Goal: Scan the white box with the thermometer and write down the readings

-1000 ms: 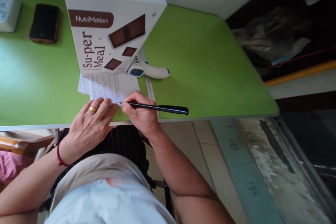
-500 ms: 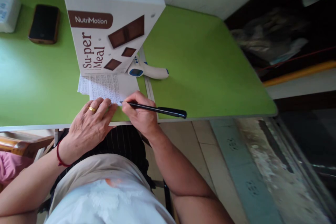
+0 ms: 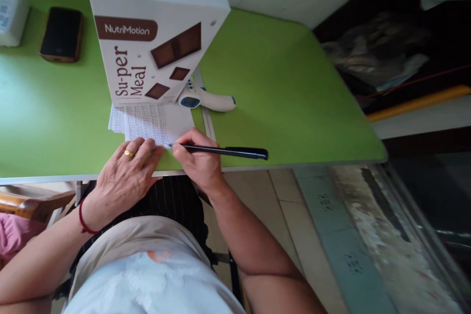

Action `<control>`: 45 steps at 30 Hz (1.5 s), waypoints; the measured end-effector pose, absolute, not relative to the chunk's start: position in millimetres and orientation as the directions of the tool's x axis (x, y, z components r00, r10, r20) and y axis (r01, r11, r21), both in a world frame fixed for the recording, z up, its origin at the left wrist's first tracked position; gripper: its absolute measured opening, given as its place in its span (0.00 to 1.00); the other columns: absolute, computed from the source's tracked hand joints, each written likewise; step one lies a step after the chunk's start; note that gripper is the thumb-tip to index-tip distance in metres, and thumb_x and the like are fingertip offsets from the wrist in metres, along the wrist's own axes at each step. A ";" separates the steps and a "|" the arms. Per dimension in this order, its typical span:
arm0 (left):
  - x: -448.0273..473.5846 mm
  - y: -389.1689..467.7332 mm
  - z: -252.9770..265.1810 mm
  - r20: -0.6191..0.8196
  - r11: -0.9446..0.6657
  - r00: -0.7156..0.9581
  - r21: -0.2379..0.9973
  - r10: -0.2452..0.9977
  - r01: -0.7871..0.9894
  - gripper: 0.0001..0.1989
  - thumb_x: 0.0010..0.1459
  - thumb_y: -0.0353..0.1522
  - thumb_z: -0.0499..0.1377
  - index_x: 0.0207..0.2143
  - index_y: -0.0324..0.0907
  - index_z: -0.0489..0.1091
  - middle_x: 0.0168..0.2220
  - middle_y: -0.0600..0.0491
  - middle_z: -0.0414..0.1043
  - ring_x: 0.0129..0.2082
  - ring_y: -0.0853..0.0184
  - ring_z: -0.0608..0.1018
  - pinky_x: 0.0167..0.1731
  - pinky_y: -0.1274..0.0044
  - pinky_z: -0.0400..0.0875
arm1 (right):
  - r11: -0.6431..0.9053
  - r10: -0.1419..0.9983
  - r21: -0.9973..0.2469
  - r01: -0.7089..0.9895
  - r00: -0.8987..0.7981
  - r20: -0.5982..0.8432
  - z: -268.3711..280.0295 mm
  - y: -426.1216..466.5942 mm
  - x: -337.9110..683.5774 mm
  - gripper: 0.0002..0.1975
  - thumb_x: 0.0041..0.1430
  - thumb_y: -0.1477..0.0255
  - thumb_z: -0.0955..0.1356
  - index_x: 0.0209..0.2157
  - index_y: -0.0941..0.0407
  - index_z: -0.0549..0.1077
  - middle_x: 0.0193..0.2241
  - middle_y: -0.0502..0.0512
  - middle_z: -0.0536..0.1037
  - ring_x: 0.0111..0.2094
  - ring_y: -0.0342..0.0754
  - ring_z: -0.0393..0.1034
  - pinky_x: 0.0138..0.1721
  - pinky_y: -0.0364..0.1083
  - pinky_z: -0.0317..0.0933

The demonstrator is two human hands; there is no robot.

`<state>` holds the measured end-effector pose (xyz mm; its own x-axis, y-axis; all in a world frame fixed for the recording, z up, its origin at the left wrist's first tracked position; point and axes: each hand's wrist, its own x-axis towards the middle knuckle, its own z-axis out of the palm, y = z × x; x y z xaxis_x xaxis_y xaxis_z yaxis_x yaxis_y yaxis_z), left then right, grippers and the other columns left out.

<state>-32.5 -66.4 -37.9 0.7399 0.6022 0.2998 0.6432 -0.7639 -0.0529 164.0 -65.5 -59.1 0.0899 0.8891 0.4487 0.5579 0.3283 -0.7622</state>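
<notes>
Between the fingers of my right hand [image 3: 198, 157] is a black pen [image 3: 231, 151], its tip on the lower part of a white sheet of paper [image 3: 178, 120]. Rows of small handwriting fill the left part of that sheet. My left hand [image 3: 127, 167], with a gold ring and a red cord at the wrist, lies flat over the paper's lower edge, fingers stretched out. More written sheets show under the first one at its left. A white box printed "NutriMotion Su-per Meal" [image 3: 128, 68] stands upright at the far end of the sheets and hides part of them.
A white and blue infrared thermometer [image 3: 211, 101] lies against the box's right side on the green table [image 3: 279, 88]. A dark phone [image 3: 62, 34] and a white container [image 3: 11, 17] are at the far left. A wooden chair [image 3: 33, 201] is below the table's left edge.
The pen's back end has swung slightly to the right and away from me, while my right hand has shifted very little. My left hand stays in place.
</notes>
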 end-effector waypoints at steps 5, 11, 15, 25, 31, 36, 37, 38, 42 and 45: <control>-31.7 -67.0 -38.3 0.293 -0.765 0.741 -0.048 0.604 0.643 0.22 0.65 0.35 0.64 0.58 0.34 0.71 0.53 0.40 0.73 0.53 0.51 0.73 0.53 0.64 0.71 | 0.295 0.879 -0.779 0.553 0.163 0.448 -60.6 -66.7 164.8 0.07 0.57 0.70 0.67 0.25 0.51 0.67 0.18 0.44 0.70 0.21 0.42 0.63 0.25 0.42 0.61; -31.3 -66.1 -38.0 0.294 -0.765 0.739 -0.040 0.606 0.643 0.22 0.65 0.35 0.64 0.58 0.34 0.71 0.53 0.40 0.73 0.53 0.51 0.73 0.53 0.65 0.71 | 0.310 0.885 -0.767 0.562 0.125 0.449 -60.2 -65.8 163.7 0.08 0.57 0.70 0.67 0.24 0.52 0.67 0.18 0.44 0.70 0.21 0.41 0.63 0.24 0.42 0.60; -31.8 -66.0 -38.4 0.308 -0.768 0.744 -0.059 0.594 0.638 0.22 0.65 0.35 0.65 0.57 0.34 0.71 0.52 0.41 0.73 0.52 0.52 0.73 0.53 0.65 0.71 | 0.321 0.882 -0.765 0.559 0.118 0.456 -60.2 -65.9 163.9 0.08 0.56 0.71 0.67 0.24 0.52 0.67 0.18 0.43 0.70 0.20 0.41 0.63 0.24 0.41 0.59; -31.3 -65.7 -37.0 0.287 -0.762 0.741 -0.054 0.608 0.646 0.20 0.66 0.34 0.63 0.57 0.36 0.71 0.52 0.41 0.74 0.52 0.51 0.74 0.52 0.65 0.72 | 0.321 0.873 -0.779 0.539 0.151 0.464 -61.0 -65.6 164.4 0.08 0.57 0.69 0.67 0.24 0.52 0.67 0.18 0.44 0.70 0.20 0.41 0.63 0.24 0.42 0.60; -32.0 -66.4 -37.0 0.296 -0.764 0.740 -0.052 0.604 0.643 0.20 0.66 0.34 0.63 0.58 0.36 0.71 0.52 0.40 0.73 0.53 0.52 0.74 0.54 0.65 0.71 | 0.283 0.900 -0.794 0.538 0.136 0.413 -61.1 -65.1 162.9 0.08 0.57 0.69 0.67 0.24 0.51 0.66 0.17 0.43 0.70 0.20 0.42 0.63 0.24 0.42 0.60; -31.8 -66.7 -37.2 0.308 -0.767 0.744 -0.065 0.593 0.638 0.22 0.64 0.35 0.65 0.58 0.33 0.71 0.52 0.40 0.73 0.52 0.52 0.73 0.54 0.65 0.71 | 0.305 0.891 -0.782 0.543 0.127 0.436 -60.9 -65.1 163.1 0.08 0.57 0.70 0.67 0.24 0.52 0.67 0.18 0.43 0.70 0.20 0.41 0.63 0.24 0.42 0.60; -31.6 -66.7 -37.3 0.306 -0.767 0.744 -0.062 0.594 0.639 0.22 0.64 0.35 0.65 0.58 0.33 0.71 0.52 0.40 0.73 0.53 0.52 0.73 0.54 0.65 0.71 | 0.308 0.891 -0.781 0.544 0.123 0.437 -60.9 -65.1 163.1 0.08 0.57 0.70 0.67 0.25 0.52 0.67 0.18 0.44 0.70 0.20 0.41 0.63 0.24 0.42 0.60; -31.4 -66.8 -37.6 0.304 -0.767 0.743 -0.059 0.596 0.639 0.22 0.64 0.35 0.65 0.58 0.33 0.71 0.52 0.40 0.73 0.53 0.51 0.73 0.54 0.65 0.71 | 0.305 0.892 -0.781 0.545 0.122 0.434 -60.9 -65.2 163.1 0.08 0.57 0.70 0.67 0.25 0.52 0.67 0.18 0.44 0.70 0.20 0.41 0.63 0.24 0.42 0.60; -31.2 -66.5 -38.5 0.296 -0.765 0.741 -0.049 0.603 0.642 0.22 0.65 0.35 0.64 0.58 0.35 0.71 0.52 0.40 0.73 0.53 0.51 0.74 0.53 0.65 0.71 | 0.281 0.901 -0.785 0.552 0.130 0.414 -60.9 -65.4 162.8 0.07 0.57 0.70 0.67 0.25 0.51 0.67 0.18 0.44 0.71 0.21 0.42 0.64 0.24 0.42 0.61; -31.3 -66.2 -38.7 0.293 -0.762 0.737 -0.043 0.609 0.646 0.20 0.65 0.34 0.63 0.58 0.37 0.71 0.52 0.40 0.73 0.53 0.52 0.74 0.53 0.65 0.71 | 0.280 0.902 -0.785 0.553 0.130 0.413 -60.6 -65.5 162.5 0.07 0.56 0.70 0.67 0.25 0.51 0.67 0.18 0.44 0.71 0.21 0.42 0.64 0.25 0.42 0.61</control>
<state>-31.3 -66.2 -38.7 0.7374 0.6087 0.2928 0.6461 -0.7620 -0.0431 162.5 -65.5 -60.6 0.1297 0.9015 0.4129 0.5531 0.2798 -0.7847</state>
